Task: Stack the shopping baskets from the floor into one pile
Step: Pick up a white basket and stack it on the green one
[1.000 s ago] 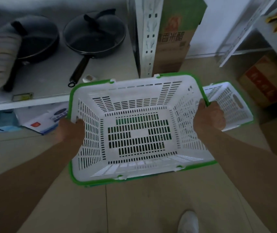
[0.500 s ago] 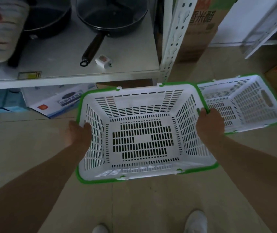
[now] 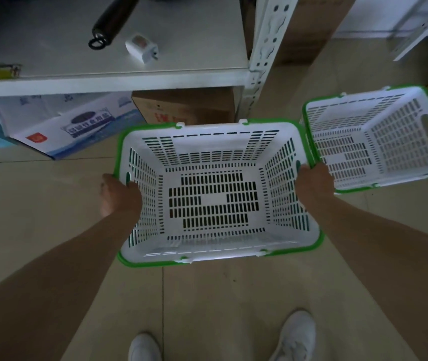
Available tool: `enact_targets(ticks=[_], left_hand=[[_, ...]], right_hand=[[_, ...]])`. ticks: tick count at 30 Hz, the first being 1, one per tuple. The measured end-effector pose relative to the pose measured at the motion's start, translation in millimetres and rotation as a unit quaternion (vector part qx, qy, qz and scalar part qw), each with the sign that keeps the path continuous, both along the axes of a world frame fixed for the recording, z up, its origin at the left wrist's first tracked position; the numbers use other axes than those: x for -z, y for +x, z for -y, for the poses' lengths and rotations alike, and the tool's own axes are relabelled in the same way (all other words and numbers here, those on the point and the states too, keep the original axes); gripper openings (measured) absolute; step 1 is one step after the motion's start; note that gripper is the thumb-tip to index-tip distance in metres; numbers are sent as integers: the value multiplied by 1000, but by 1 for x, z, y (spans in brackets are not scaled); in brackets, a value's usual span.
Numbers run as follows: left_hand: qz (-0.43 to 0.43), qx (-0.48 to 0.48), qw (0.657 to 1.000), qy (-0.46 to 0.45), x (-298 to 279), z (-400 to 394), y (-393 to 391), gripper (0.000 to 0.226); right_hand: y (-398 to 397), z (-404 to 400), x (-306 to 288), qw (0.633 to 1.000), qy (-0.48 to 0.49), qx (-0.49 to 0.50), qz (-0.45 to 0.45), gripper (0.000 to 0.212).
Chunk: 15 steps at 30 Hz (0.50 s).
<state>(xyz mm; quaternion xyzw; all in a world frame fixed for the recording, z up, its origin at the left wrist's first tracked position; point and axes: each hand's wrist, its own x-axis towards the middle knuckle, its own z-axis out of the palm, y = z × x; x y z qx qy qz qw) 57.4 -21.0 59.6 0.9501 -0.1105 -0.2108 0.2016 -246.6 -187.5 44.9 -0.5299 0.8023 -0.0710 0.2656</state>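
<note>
A white slotted shopping basket with a green rim sits in the middle of the view, low over the tiled floor, and I hold it by its two short sides. My left hand grips its left rim and my right hand grips its right rim. Dark green shows through the slots, so another basket may lie under it; I cannot tell. A second white basket with a green rim stands on the floor just to the right, its near-left corner beside my right hand.
A white metal shelf runs across the top, its upright post just behind the held basket. On it lie a pan handle and a small white plug. Cardboard boxes sit under the shelf. My white shoes are below.
The held basket has gone down toward the floor and my view has tilted downward. The second basket now shows more fully at the right. Both hands keep their grip.
</note>
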Motion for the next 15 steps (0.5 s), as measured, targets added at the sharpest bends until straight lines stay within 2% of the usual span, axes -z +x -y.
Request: enact_targets(ticks=[2, 6, 15], left_hand=[[5, -8, 1000, 3, 9, -1, -1, 34], [17, -3, 1000, 16, 23, -2, -2, 35], [56, -33, 995, 69, 39, 7, -10, 45]], right_hand=[[0, 2, 10, 1000, 18, -5, 2, 54], [-1, 6, 18, 999, 46, -16, 0, 37], [7, -2, 26, 996, -13, -44, -76, 33]])
